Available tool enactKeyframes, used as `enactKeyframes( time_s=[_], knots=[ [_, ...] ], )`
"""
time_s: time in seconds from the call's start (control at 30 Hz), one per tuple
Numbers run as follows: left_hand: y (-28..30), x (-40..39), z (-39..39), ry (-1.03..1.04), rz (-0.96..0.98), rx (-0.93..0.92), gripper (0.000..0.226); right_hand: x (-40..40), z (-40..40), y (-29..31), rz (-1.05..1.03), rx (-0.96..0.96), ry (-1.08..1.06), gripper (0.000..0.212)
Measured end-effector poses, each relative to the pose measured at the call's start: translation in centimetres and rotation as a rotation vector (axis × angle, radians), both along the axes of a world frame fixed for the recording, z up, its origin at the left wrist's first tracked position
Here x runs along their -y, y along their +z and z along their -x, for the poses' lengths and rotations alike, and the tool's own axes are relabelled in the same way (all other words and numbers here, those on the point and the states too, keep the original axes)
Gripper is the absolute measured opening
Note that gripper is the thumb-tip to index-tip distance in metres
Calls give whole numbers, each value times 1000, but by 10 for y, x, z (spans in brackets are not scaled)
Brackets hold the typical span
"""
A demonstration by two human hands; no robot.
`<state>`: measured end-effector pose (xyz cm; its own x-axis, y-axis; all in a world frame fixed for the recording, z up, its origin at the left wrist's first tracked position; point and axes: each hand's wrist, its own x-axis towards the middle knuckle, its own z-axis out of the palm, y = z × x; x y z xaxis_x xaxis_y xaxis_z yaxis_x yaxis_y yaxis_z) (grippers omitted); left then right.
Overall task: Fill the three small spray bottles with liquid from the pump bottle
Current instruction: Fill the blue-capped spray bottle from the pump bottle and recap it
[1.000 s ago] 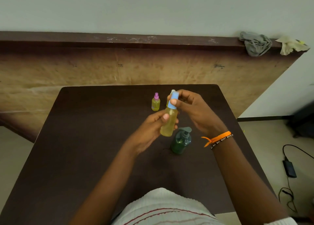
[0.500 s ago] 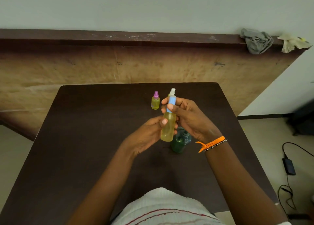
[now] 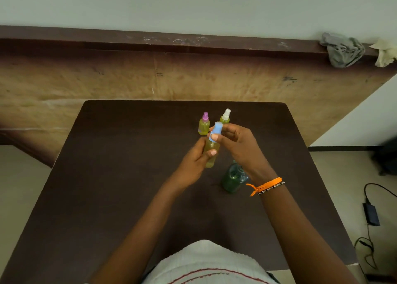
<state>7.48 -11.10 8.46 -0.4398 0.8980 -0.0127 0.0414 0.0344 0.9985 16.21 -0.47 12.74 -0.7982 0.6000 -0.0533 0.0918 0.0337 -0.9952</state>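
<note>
Two hands meet over a dark table (image 3: 120, 176): the left hand (image 3: 193, 161) is wrapped around a spray bottle (image 3: 211, 152) of yellow liquid, held upright, while the right hand (image 3: 238, 146) pinches its blue cap (image 3: 216, 131). Behind stand a purple-topped bottle (image 3: 204, 125) and a white-topped bottle (image 3: 225, 116); the green pump bottle (image 3: 233, 179) sits under the right wrist.

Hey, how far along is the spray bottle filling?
Nearly finished. The purple-capped small bottle and white-nozzled small bottle stand full of yellow liquid. The left hand holds the third yellow-filled bottle; the right hand grips its blue cap. Left: setting it down.
</note>
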Motion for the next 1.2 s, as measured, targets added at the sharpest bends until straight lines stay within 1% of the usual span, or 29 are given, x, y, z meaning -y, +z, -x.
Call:
enactKeyframes(
  time_s=[0.13,0.2,0.3,0.33,0.43,0.57,0.67,0.83,1.0,1.2],
  knots=[
    [-13,-5,12,114,35,-47,32,-1,20,-17,-159,92,-70,22],
    [-19,-6,20,162,38,-64,30,-4,33,-29,-219,135,-82,18],
    [-33,-10,40,286,134,-175,36,-5,56,-45,-355,207,-167,18],
    [-39,-9,46,335,177,-173,38,-5,64,-50,-391,215,-197,20],
    [-55,-6,63,429,278,-85,36,-6,85,-62,-455,221,-242,20],
    [-72,-3,74,476,325,-32,32,-14,119,-82,-532,257,-218,16],
    [-81,0,78,480,343,11,32,-18,141,-95,-562,274,-238,15],
    [-94,3,86,500,354,71,30,-24,161,-114,-545,301,-252,21],
    [-101,4,93,489,326,96,30,-32,173,-128,-541,302,-244,24],
    [-104,2,96,522,304,114,30,-36,184,-133,-579,327,-209,22]
  ],
)
